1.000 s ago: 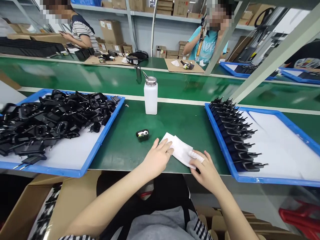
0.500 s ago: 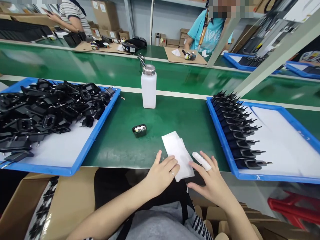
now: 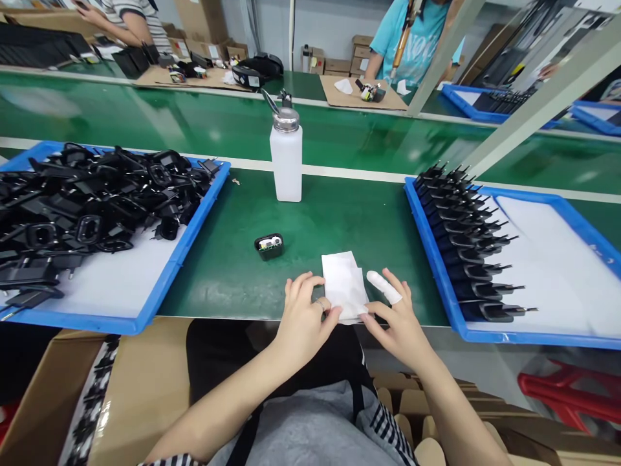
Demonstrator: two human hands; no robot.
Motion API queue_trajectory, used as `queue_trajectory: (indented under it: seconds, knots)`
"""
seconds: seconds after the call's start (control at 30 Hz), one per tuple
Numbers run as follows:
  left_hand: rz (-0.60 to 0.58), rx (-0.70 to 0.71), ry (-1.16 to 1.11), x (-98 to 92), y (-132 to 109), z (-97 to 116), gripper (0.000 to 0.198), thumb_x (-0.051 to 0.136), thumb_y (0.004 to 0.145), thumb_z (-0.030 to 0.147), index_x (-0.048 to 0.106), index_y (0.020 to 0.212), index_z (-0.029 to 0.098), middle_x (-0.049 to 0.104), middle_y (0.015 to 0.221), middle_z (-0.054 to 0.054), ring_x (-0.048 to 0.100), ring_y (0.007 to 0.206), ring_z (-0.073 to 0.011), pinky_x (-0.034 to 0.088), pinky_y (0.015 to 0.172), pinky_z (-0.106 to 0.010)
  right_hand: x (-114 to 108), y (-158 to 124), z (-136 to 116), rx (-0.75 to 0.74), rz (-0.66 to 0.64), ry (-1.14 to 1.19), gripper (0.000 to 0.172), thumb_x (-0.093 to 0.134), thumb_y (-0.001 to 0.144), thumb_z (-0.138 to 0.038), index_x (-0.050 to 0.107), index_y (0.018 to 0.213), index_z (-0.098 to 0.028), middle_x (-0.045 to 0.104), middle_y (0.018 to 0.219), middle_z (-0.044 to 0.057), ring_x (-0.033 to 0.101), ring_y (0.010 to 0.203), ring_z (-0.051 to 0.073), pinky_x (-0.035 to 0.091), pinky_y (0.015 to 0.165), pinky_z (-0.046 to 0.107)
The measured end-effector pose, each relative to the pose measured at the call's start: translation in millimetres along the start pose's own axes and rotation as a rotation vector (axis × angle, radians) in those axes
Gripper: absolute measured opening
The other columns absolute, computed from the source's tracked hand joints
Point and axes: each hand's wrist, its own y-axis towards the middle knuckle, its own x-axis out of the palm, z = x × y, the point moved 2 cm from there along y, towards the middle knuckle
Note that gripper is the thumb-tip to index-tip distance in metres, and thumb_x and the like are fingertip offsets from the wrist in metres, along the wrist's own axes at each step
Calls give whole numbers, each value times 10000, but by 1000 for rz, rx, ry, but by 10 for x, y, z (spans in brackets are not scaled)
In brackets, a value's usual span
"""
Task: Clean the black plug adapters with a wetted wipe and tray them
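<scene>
Both hands were right on the white paper (image 3: pixel 343 277) at the near edge of the green bench (image 3: pixel 228 285): left hand (image 3: pixel 303 320) at its near left corner, ring on one finger; right hand (image 3: pixel 400 327) at the near right, one finger wrapped in white. Pinched or merely pressed? Hard to tell! Beyond stood the bottle (image 3: pixel 286 167), upright, the small open case (image 3: pixel 270 248) nearer. Out left, a blue tray (image 3: pixel 111 285) heaped with black plugs (image 3: pixel 97 194); out right, another tray (image 3: pixel 563 278), its plugs (image 3: pixel 466 252) neatly rowed!
</scene>
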Motion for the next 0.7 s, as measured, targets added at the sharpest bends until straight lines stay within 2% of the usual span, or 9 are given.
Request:
queue_trajectory:
  seconds: [0.1, 0.2, 0.27, 0.33, 0.4, 0.5, 0.63, 0.7]
  knots:
    - [11, -63, 83, 28, 35, 12, 237, 509, 717, 302, 522, 541, 143, 487, 999, -102, 361, 1044, -295, 285, 837, -534, 55, 48, 28, 113, -30, -16, 214, 410, 767, -303, 521, 639, -172, 404, 1172, 152, 269, 1142, 336, 276, 786, 604]
    - [61, -90, 150, -21, 36, -16, 228, 544, 683, 360, 550, 712, 134, 493, 1001, -131, 371, 1031, -302, 289, 827, -540, 49, 42, 51, 153, 1, -42, 218, 393, 773, -326, 529, 749, -157, 404, 1161, 183, 279, 1135, 340, 284, 782, 604]
    - [57, 14, 155, -77, 25, -35, 338, 543, 672, 411, 536, 869, 137, 506, 1008, -128, 375, 1033, -292, 273, 841, -540, 7, 14, 55, 96, 20, -39, 242, 387, 781, -323, 527, 873, -149, 372, 1184, 191, 250, 1154, 323, 283, 810, 579]
    - [-10, 209, 150, -111, 6, -41, 388, 531, 673, 441, 514, 955, 176, 528, 1016, -89, 378, 1037, -274, 197, 880, -560, -31, -21, 50, -3, -37, -60, 281, 417, 772, -336, 511, 984, -178, 315, 1232, 177, 193, 1178, 324, 261, 828, 578]
    - [-59, 356, 162, -110, -18, -47, 329, 529, 688, 416, 523, 944, 210, 556, 998, -42, 394, 1024, -251, 87, 913, -570, -41, -55, 41, -88, -141, -115, 370, 482, 730, -381, 480, 1069, -232, 278, 1263, 160, 139, 1184, 356, 227, 816, 612]
    - [-3, 410, 180, -70, -52, -56, 175, 525, 721, 308, 557, 851, 195, 594, 922, -7, 433, 974, -207, 10, 945, -526, -21, -95, 30, -117, -206, -180, 461, 541, 682, -416, 458, 1111, -270, 312, 1249, 159, 132, 1173, 388, 199, 793, 644]
    - [99, 419, 109, -45, -91, -55, 85, 513, 737, 234, 572, 776, 186, 619, 828, 12, 468, 909, -170, 34, 960, -483, -4, -114, 0, -126, -107, -153, 280, 517, 728, -314, 543, 1003, -272, 397, 1186, 141, 183, 1170, 352, 188, 817, 625]
    - [56, 381, 31, -64, -72, -67, 84, 501, 746, 252, 572, 751, 207, 623, 808, 28, 478, 886, -159, 47, 954, -484, -14, -89, -4, -120, -63, -87, 181, 494, 744, -275, 591, 897, -259, 416, 1168, 128, 193, 1174, 331, 186, 833, 610]
